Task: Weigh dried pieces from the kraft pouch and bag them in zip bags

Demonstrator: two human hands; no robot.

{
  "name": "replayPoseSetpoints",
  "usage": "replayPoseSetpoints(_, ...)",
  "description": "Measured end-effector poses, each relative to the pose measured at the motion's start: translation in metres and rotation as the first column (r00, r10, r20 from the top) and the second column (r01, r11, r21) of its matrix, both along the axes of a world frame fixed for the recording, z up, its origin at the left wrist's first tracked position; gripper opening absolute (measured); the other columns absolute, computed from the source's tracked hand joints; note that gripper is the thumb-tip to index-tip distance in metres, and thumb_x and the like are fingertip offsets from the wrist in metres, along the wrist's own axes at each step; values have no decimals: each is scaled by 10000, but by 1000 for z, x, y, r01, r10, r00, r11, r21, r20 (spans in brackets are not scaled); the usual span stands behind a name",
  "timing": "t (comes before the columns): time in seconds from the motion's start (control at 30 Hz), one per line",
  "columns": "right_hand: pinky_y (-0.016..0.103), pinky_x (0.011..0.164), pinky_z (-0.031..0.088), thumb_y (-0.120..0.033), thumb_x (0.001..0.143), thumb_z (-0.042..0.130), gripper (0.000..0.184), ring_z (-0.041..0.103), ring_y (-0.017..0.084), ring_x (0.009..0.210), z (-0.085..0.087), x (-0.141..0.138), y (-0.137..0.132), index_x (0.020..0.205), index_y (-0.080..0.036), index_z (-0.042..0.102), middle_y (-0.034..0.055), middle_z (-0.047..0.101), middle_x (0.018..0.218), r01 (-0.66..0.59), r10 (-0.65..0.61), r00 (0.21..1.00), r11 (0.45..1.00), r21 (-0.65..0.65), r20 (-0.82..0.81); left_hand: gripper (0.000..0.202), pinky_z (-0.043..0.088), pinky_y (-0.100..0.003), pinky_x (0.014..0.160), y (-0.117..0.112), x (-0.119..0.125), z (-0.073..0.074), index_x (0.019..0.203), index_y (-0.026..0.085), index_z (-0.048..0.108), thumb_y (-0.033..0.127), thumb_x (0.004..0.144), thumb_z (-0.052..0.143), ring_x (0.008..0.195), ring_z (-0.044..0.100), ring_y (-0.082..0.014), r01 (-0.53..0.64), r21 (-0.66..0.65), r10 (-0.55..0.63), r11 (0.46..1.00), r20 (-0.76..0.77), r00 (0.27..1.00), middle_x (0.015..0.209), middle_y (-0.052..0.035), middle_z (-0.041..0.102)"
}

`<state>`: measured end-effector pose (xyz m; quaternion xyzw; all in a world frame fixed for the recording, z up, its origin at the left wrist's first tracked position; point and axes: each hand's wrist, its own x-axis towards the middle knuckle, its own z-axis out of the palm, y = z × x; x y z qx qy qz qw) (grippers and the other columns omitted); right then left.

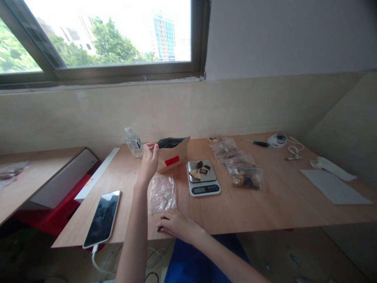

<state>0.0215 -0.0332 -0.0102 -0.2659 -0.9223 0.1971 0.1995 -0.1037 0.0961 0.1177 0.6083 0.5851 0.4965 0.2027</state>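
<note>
My left hand pinches the left top edge of a brown paper pouch with a red label. The pouch stands with its mouth open and its dark lining showing. Near the table's front edge, my right hand is closed with a small dark piece at its fingertips; its exact kind is unclear. Between the hands lies a crumpled clear plastic bag. On the kitchen scale rest several dark and tan dried pieces; its display cannot be read.
Zip bags of dried pieces lie right of the scale. A plastic bottle stands behind my left hand, and a cabled phone lies left. Farther right are a screwdriver, a dome camera and a white sheet.
</note>
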Motion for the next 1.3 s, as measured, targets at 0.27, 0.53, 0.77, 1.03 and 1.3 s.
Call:
replayPoseSetpoints(0.27,332,904,451,-247,885,526,189,590,179,988,24,93,53,997,-241,678,43,665,1011,384,-406,836,913,-134,-368,367,383,-376,943,-5,0,0,1058,163,426,477,893,335,1058,531,-215,1,20,0,1000,-38,999,1086,-110,541)
replayPoseSetpoints(0.53,441,916,426,-220,881,497,233,504,241,1079,19,156,78,1020,-257,681,87,551,1177,578,-557,816,795,182,-157,357,398,-374,908,-5,6,0,1033,170,420,485,889,332,1017,546,-222,6,24,-5,1000,-31,1000,1049,-115,558)
replayPoseSetpoints(0.77,380,911,414,-281,906,431,269,523,219,1021,9,168,107,1046,-198,646,91,571,1026,712,-670,687,698,76,-281,313,402,-375,901,-8,3,2,944,174,490,458,865,387,1008,551,-229,6,23,-4,1000,-70,998,1005,-98,589)
replayPoseSetpoints(1.03,351,820,396,-298,814,580,167,497,232,915,7,175,146,878,-183,683,86,574,931,723,-729,685,677,136,-11,217,434,-384,884,-18,10,14,917,174,555,336,816,453,964,580,-218,31,55,-24,998,-135,991,989,-87,598)
replayPoseSetpoints(1.3,364,806,407,-255,816,552,123,515,233,876,23,179,138,754,-175,620,77,581,850,775,-763,631,627,77,-142,272,424,-398,950,-23,12,14,968,196,592,155,735,457,1088,553,-223,136,45,-127,990,-161,979,1088,-71,600)
